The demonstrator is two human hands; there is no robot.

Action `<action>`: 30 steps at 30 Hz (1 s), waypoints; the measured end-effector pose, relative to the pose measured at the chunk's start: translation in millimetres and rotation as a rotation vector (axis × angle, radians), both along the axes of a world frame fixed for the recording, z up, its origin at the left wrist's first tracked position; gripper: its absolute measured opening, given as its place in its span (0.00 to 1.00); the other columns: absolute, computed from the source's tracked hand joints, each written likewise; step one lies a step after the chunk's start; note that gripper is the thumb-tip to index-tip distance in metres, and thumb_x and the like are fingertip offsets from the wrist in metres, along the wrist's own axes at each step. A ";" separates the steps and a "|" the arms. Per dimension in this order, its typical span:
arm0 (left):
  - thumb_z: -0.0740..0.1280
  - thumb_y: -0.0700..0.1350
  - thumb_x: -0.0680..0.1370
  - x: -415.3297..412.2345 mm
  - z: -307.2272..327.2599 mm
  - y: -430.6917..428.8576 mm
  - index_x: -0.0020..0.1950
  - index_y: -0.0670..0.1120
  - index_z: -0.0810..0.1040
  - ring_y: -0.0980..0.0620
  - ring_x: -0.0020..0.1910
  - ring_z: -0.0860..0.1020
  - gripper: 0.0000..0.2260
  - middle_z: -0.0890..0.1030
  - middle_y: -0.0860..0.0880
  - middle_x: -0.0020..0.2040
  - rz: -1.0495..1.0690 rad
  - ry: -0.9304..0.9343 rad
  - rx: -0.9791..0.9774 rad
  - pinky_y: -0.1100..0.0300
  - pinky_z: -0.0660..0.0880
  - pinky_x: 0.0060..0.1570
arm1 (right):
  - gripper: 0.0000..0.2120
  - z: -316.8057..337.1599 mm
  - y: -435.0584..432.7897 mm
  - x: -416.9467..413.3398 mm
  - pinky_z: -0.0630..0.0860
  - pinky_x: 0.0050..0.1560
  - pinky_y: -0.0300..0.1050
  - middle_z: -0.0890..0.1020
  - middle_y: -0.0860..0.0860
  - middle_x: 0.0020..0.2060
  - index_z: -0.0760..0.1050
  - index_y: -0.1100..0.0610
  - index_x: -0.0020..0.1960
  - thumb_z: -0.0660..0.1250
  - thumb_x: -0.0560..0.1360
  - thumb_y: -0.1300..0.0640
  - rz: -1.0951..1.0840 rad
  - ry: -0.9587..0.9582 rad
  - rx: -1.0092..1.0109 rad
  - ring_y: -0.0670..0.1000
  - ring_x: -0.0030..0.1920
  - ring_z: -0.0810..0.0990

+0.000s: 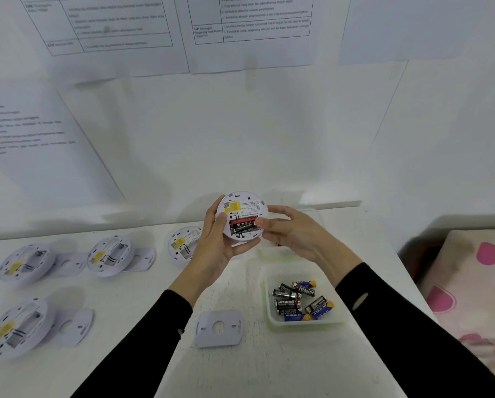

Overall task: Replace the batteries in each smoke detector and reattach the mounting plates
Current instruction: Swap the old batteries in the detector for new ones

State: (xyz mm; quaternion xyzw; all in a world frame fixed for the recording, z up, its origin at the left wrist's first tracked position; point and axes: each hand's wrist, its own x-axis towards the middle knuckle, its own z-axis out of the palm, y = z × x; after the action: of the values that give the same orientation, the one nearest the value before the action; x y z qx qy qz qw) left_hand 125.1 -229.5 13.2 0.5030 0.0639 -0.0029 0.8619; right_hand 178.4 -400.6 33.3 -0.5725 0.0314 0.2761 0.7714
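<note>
— What has the left grip (214, 245) got?

— It grasps the left side of a smoke detector (242, 206), raised above the counter (142, 288) with its back to the camera. The thumb lies across the face and the fingers curl behind.

— And the right grip (295, 234)?

— It clasps the detector's right rim, fingers curled round the back, thumb tip on the right end of a red battery (242, 224).

— So the compartment is open?

— Open. The red battery lies crosswise in it, with a black battery (244, 230) just below, side by side.

— The plate?

— A loose mounting plate (219, 328) lies flat on the counter, nearer the person, between the black sleeves (398, 317).

— Spare cells?

— A white tray (265, 300) right of that plate holds a heap of loose batteries (300, 300), black and blue-and-yellow, some marked EVEREADY. A second tray (269, 251) sits beyond it, mostly hidden by the right grip; I cannot tell what is in it.

— Other units?

— Four, backs up. A near detector (181, 244) sits just beside the left wrist. A middle detector (108, 255) and a far-left detector (25, 262) stand further along, and a corner detector (16, 326) lies closest to the person. Those three overlap plates (142, 258) of their own.

— Around that?

— Printed sheets (108, 24) on the wall, and floral bedding (470, 282) at the right.
</note>
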 end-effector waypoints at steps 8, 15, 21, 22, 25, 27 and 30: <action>0.54 0.45 0.86 4.9 0.0 -2.9 0.72 0.58 0.67 0.44 0.60 0.82 0.16 0.77 0.48 0.66 -0.003 0.005 0.130 0.45 0.81 0.51 | 0.22 1.4 1.6 2.3 0.82 0.47 0.39 0.84 0.59 0.52 0.75 0.66 0.62 0.74 0.70 0.66 0.039 -0.091 -0.144 0.53 0.49 0.84; 0.54 0.46 0.86 3.4 -3.5 3.4 0.72 0.59 0.67 0.43 0.61 0.81 0.16 0.77 0.47 0.66 -0.014 0.033 0.114 0.46 0.82 0.50 | 0.18 3.8 7.4 -6.8 0.73 0.32 0.29 0.84 0.50 0.42 0.77 0.60 0.61 0.74 0.72 0.60 0.047 -0.321 -0.425 0.43 0.36 0.81; 0.73 0.49 0.75 -10.1 -2.4 27.3 0.77 0.60 0.59 0.50 0.62 0.80 0.35 0.76 0.51 0.68 -0.169 0.015 0.498 0.48 0.80 0.59 | 0.28 -5.6 7.1 -14.7 0.82 0.48 0.44 0.83 0.62 0.48 0.72 0.51 0.65 0.77 0.69 0.61 0.048 -0.191 -0.270 0.54 0.45 0.84; 0.77 0.48 0.70 -13.5 -4.7 32.2 0.77 0.59 0.58 0.52 0.63 0.79 0.42 0.75 0.53 0.68 -0.178 0.007 0.569 0.50 0.79 0.60 | 0.27 -5.9 9.7 -18.3 0.82 0.48 0.44 0.84 0.61 0.47 0.73 0.52 0.64 0.77 0.69 0.61 0.058 -0.185 -0.260 0.54 0.45 0.84; 0.82 0.43 0.62 -27.1 -12.2 45.1 0.77 0.59 0.58 0.55 0.65 0.77 0.50 0.74 0.56 0.69 -0.162 -0.021 0.638 0.54 0.78 0.60 | 0.25 -7.9 22.9 -31.6 0.82 0.48 0.44 0.84 0.60 0.46 0.74 0.53 0.64 0.76 0.70 0.59 0.076 -0.172 -0.238 0.54 0.45 0.85; 0.82 0.39 0.64 -38.2 -15.9 52.7 0.75 0.56 0.61 0.58 0.64 0.77 0.46 0.75 0.57 0.67 -0.096 -0.060 0.665 0.58 0.79 0.57 | 0.23 -10.3 33.7 -43.0 0.82 0.49 0.44 0.85 0.60 0.47 0.74 0.54 0.66 0.74 0.72 0.58 0.071 -0.183 -0.220 0.54 0.45 0.85; 0.81 0.38 0.64 -57.7 -17.2 68.0 0.73 0.53 0.65 0.60 0.62 0.77 0.42 0.76 0.58 0.65 0.017 -0.081 0.685 0.62 0.79 0.54 | 0.17 -18.5 49.8 -66.5 0.81 0.52 0.46 0.84 0.56 0.49 0.73 0.55 0.66 0.65 0.79 0.53 0.052 -0.222 -0.236 0.53 0.45 0.84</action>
State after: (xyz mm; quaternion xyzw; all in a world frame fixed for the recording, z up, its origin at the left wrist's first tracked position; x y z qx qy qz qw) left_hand 67.4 -161.6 -4.1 0.7625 0.0310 0.0456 0.6447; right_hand 111.9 -350.8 14.8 -0.6868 -0.0367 0.2254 0.6901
